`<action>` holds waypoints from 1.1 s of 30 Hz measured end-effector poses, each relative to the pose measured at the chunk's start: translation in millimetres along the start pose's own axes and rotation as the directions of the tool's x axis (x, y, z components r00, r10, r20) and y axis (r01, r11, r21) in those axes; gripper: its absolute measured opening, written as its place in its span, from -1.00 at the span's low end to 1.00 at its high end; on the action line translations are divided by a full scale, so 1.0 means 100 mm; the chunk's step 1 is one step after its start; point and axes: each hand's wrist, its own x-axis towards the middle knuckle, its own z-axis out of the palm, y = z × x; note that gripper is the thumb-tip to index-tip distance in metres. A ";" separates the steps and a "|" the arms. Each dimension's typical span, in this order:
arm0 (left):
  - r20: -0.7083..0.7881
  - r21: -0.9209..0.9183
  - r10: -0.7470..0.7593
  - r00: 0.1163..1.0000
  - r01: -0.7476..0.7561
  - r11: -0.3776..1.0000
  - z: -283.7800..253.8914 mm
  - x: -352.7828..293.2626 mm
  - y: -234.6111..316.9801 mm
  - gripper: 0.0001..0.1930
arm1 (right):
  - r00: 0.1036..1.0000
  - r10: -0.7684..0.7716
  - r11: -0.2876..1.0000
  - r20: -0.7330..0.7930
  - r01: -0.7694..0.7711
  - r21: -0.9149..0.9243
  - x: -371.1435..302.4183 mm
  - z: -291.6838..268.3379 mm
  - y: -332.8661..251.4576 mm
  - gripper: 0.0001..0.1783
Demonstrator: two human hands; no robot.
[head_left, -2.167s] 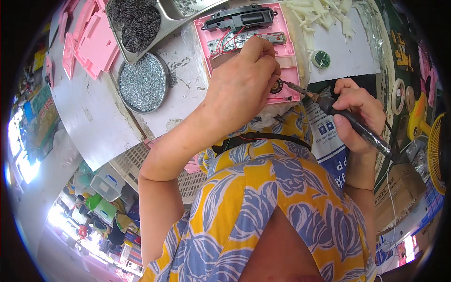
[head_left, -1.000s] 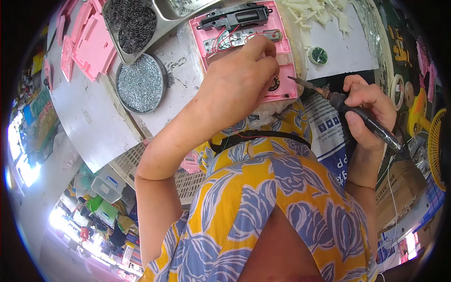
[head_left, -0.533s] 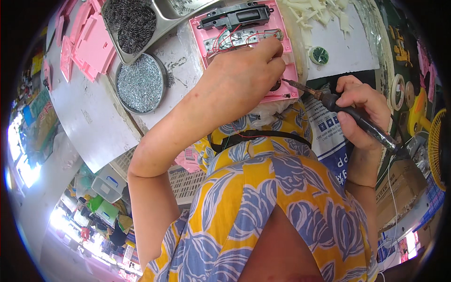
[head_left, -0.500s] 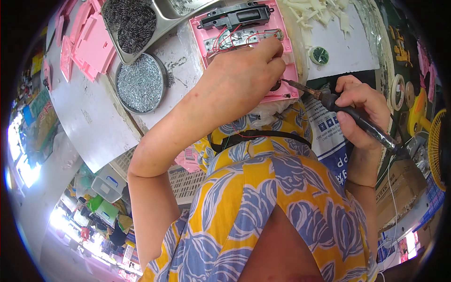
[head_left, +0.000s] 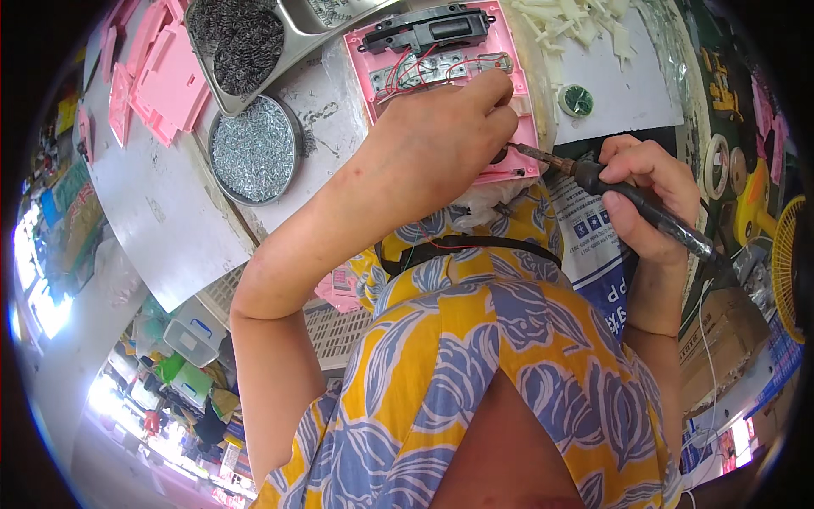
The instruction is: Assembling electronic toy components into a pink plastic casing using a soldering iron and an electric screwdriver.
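My right hand (head_left: 649,191) is closed around the dark handle of a soldering iron (head_left: 632,197). The iron's tip points left and reaches the lower part of a pink plastic housing (head_left: 527,127), by a small round black part. Over that housing my left hand (head_left: 449,127) is bent, its fingers curled down; what they hold, if anything, is hidden beneath the hand. At the far end of the housing sits a black plastic module (head_left: 428,32). Below it lies a metal plate (head_left: 441,68) with thin red wires across it.
On the left stand a round tin of small screws (head_left: 253,153) and a metal tray of dark springs (head_left: 236,51). Pink plastic panels (head_left: 170,81) lie farther left. White plastic pieces (head_left: 577,21) and a small round green-topped container (head_left: 576,100) are at right, beyond them a yellow fan (head_left: 788,263).
My right hand and the soldering iron have shifted slightly to the left, with the tip nearer the round black part. The left hand has barely moved.
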 end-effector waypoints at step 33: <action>-0.081 -0.083 -0.219 0.972 0.213 0.974 -0.09 -0.04 0.13 -0.78 | 0.418 0.352 0.897 -0.838 0.106 0.429 -0.19 -3.09 0.55 -0.62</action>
